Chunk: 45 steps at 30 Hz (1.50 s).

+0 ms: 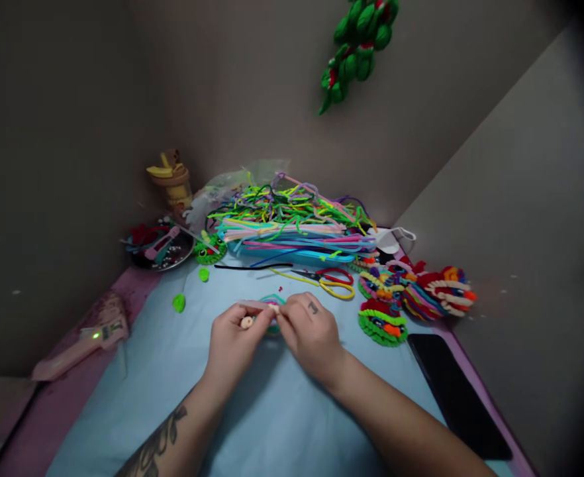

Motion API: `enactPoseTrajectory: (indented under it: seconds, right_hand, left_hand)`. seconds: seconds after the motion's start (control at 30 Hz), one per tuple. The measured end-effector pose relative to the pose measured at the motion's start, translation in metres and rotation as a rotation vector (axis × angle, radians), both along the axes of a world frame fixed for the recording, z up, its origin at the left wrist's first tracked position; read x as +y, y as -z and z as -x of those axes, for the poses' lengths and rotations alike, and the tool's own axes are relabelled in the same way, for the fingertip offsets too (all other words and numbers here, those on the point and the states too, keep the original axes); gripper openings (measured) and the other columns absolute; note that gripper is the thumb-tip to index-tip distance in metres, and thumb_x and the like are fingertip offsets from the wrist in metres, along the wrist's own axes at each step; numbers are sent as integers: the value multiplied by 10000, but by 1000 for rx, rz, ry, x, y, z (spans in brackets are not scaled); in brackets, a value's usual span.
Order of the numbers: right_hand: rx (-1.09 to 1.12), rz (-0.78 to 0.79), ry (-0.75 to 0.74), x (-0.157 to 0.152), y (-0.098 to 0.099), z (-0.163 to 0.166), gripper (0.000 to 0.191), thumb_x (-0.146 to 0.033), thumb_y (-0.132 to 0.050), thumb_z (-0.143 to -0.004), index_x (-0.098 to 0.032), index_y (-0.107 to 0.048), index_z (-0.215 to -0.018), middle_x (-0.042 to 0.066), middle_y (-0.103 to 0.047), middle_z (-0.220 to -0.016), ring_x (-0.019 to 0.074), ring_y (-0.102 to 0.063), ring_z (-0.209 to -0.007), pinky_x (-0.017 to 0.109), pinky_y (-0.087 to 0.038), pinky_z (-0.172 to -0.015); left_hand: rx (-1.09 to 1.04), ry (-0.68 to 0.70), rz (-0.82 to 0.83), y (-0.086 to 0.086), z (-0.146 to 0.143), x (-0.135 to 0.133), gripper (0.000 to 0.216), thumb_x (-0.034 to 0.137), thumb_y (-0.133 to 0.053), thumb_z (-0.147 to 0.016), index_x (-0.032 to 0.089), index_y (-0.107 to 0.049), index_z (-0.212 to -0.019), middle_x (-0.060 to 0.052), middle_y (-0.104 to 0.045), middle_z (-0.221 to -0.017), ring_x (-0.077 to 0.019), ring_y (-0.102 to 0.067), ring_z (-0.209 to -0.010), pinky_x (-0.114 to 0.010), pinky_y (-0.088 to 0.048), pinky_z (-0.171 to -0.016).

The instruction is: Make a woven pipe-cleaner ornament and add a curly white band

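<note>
My left hand [237, 341] is closed in a pinch on a pale cream pipe cleaner [273, 309], above the middle of the blue cloth. My right hand [316, 331] meets it fingertip to fingertip, pinching the same pale piece. A small round cream coil [247, 322] shows by the left fingers; whether it joins the pinched piece I cannot tell. Partly hidden behind both hands lies a piece with teal and pink strands [272, 299]. Red-and-yellow-handled scissors [334, 283] rest beyond the right hand, beside a black pipe cleaner [252, 266].
Bundled pipe cleaners [292, 228] fill a blue tray at the back. A pink glue gun [86, 348] with a lit green light lies left, below a metal bowl [185, 255]. Several fuzzy crafted heads [382, 324] and a black phone [458, 394] are right. Green leaf pieces [179, 303] lie left.
</note>
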State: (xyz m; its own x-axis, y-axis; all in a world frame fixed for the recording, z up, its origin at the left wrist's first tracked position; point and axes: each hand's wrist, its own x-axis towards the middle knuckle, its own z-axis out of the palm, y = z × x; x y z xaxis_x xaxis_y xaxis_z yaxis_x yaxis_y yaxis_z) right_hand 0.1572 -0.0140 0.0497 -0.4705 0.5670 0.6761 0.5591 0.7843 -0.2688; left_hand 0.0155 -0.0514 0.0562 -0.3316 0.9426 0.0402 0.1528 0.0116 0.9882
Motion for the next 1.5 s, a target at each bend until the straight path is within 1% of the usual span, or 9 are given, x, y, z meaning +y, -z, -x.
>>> enactPoseTrajectory:
  seconds: [0.07, 0.17, 0.3, 0.53, 0.73, 0.93, 1.27, 1.4, 1.5]
  right_hand:
    - [39, 103, -74, 1, -1, -4, 87, -171, -524, -880, -159, -594, -932, 89, -645, -867, 208, -572, -842, 322, -480, -759]
    - [95, 333, -150, 5, -7, -9, 187, -201, -551, -874, -159, -586, -1052, 92, -647, -955, 202, -584, -901, 321, -484, -794]
    - [136, 564, -200, 7, -12, -11, 117, -202, -521, -899, -191, -637, -911, 31, -647, -796, 158, -594, -768, 268, -462, -689]
    - [263, 640, -117, 6, -14, -7, 130, -185, -556, -866, -187, -633, -761, 1, -623, -707, 134, -578, -690, 231, -430, -620]
    - [311, 547, -16, 9, -11, -9, 119, -185, -560, -852, -189, -611, -745, 8, -618, -715, 141, -574, -676, 234, -435, -594]
    - [144, 316, 45, 7, -2, -11, 83, -192, -562, -871, -186, -602, -798, 28, -615, -757, 168, -572, -744, 273, -432, -677]
    - [-47, -65, 98, -2, 0, -5, 303, -195, -472, -927, -202, -549, -634, 43, -562, -640, 175, -482, -661, 287, -355, -614]
    - [-57, -116, 67, -5, 1, -4, 270, -165, -501, -906, -199, -561, -645, 47, -591, -645, 179, -486, -652, 296, -357, -603]
    - [-15, -50, 33, -5, 3, -4, 157, -170, -528, -884, -195, -601, -748, 57, -632, -722, 186, -534, -705, 301, -417, -648]
  left_hand:
    - [12, 7, -19, 1, 1, 0, 133, 285, -666, -741, 157, -688, -710, -22, -707, -738, -135, -627, -683, -212, -474, -628]
    - [41, 10, -27, 1, 3, -1, 142, 290, -649, -762, 157, -680, -723, -19, -697, -749, -124, -606, -659, -203, -456, -591]
    - [102, 25, -50, 2, 4, -3, 131, 290, -647, -773, 173, -695, -740, -9, -695, -747, -113, -576, -627, -199, -430, -567]
    - [170, 38, -14, 5, 5, -5, 162, 349, -666, -754, 208, -742, -777, -23, -732, -766, -146, -609, -630, -239, -456, -608]
    - [89, 43, 36, 3, 3, -3, 183, 355, -691, -721, 212, -762, -810, -50, -755, -821, -204, -673, -761, -301, -508, -753]
    - [-26, 68, 89, 4, 0, -2, 203, 343, -702, -711, 180, -759, -819, -57, -754, -808, -192, -672, -744, -271, -517, -691]
    - [7, 10, 114, 8, -1, -1, 210, 359, -700, -693, 154, -730, -728, -31, -717, -692, -142, -593, -619, -229, -457, -578]
    - [22, -17, 84, 4, -2, -2, 191, 351, -683, -690, 164, -714, -680, -27, -708, -661, -159, -613, -640, -241, -474, -588]
    - [20, -26, 20, 2, -3, -3, 173, 327, -663, -709, 170, -694, -643, -33, -718, -709, -172, -639, -717, -251, -498, -670]
